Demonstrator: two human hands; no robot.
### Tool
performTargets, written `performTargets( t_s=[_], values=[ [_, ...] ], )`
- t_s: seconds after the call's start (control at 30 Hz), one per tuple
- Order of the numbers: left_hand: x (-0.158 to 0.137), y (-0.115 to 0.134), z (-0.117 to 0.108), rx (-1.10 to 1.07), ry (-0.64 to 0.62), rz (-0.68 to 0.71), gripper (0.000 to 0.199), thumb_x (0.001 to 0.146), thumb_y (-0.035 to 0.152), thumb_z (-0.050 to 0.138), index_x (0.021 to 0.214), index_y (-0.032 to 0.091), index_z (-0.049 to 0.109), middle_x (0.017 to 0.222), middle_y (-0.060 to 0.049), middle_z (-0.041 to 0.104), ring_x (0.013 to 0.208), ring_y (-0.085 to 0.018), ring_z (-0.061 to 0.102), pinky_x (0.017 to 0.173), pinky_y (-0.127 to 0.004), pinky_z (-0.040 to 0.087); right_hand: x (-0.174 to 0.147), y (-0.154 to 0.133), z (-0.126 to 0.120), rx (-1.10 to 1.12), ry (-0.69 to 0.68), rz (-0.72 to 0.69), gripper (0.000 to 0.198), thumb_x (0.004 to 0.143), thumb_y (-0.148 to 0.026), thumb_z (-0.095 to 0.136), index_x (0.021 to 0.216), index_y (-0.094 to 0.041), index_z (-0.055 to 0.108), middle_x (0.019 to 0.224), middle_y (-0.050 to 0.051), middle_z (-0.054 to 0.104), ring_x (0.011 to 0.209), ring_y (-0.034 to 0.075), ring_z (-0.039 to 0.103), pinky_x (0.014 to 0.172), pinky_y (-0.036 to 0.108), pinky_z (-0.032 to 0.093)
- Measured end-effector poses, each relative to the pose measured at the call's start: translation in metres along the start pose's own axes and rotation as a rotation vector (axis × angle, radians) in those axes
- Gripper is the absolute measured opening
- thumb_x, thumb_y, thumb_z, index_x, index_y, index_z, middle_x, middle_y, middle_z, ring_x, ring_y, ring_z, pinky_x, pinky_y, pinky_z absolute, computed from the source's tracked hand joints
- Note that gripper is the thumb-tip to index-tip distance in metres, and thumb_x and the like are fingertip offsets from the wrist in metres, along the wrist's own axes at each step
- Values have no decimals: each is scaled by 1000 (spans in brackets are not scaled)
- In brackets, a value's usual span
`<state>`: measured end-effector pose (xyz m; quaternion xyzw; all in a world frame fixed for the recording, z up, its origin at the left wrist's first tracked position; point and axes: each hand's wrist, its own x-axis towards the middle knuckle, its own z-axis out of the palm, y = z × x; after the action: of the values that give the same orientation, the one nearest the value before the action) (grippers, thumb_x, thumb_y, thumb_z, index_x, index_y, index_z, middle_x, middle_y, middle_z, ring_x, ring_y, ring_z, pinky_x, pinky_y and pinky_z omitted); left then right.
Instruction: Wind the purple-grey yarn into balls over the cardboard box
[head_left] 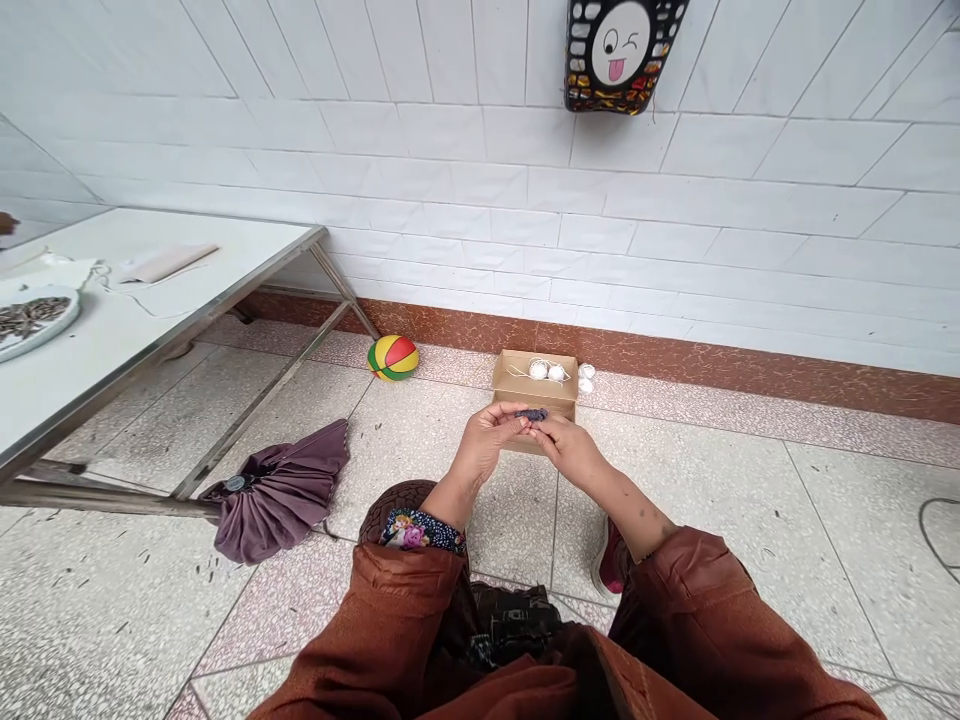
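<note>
Between the fingertips of both hands is a small dark grey, lumpy, twisted piece (pixel 531 414), too small to name by kind. My left hand (pixel 487 440) pinches its left end. My right hand (pixel 571 448) has thumb and fingers closed at its right end. Just beyond and partly behind the hands stands an open cardboard box (pixel 510 365) on the floor. Inside it lie two white round balls (pixel 538 369), with thin pale strands beside them. Two more small white round things (pixel 586 378) sit against the box's right side.
To the left stands a white table (pixel 255 235) on a metal frame, bearing a plate (pixel 75 310) of small brown bits and a folded cloth (pixel 169 262). A colourful ball (pixel 393 357) and a purple umbrella (pixel 289 485) lie on the floor. A black basket (pixel 577 95) hangs on the wall.
</note>
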<state>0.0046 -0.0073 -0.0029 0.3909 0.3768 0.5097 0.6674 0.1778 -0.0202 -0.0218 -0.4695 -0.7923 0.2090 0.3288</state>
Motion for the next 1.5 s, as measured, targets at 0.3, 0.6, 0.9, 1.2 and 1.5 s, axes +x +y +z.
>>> performTargets(
  t_s=[0.3,0.6,0.9,1.2,1.5],
  values=[
    [3,-4,-2,322,88,195,19,62,14,77,77,17,66,70,2,66,63,-10,58,64,-23,44,3,-18,-29,113,60,-135,18,99,-28,51,98,-23,68,89,6,69,84,20,64,77,32,51],
    [-6,1,4,226,-178,53,24,68,27,83,84,17,69,82,-3,72,73,-14,65,71,-27,49,14,10,-19,246,211,172,19,94,-32,54,85,-21,67,75,1,66,69,16,61,66,27,48],
    [0,4,-2,155,73,138,26,66,28,83,83,17,66,73,1,66,65,-10,58,64,-23,46,1,-13,-1,120,-88,-91,19,99,-25,52,91,-22,68,85,3,69,83,17,65,77,29,50],
    [1,-4,-3,336,-7,154,19,64,23,82,75,17,69,75,-2,69,67,-12,61,66,-25,46,6,-14,-36,152,103,-76,21,99,-31,52,93,-23,71,84,4,68,79,18,64,74,31,51],
    [-9,2,3,172,-218,-1,25,67,27,84,86,17,71,80,-2,71,72,-13,64,72,-27,48,12,5,-18,221,113,89,15,93,-27,56,84,-20,67,79,1,69,74,17,63,70,28,48]
  ],
)
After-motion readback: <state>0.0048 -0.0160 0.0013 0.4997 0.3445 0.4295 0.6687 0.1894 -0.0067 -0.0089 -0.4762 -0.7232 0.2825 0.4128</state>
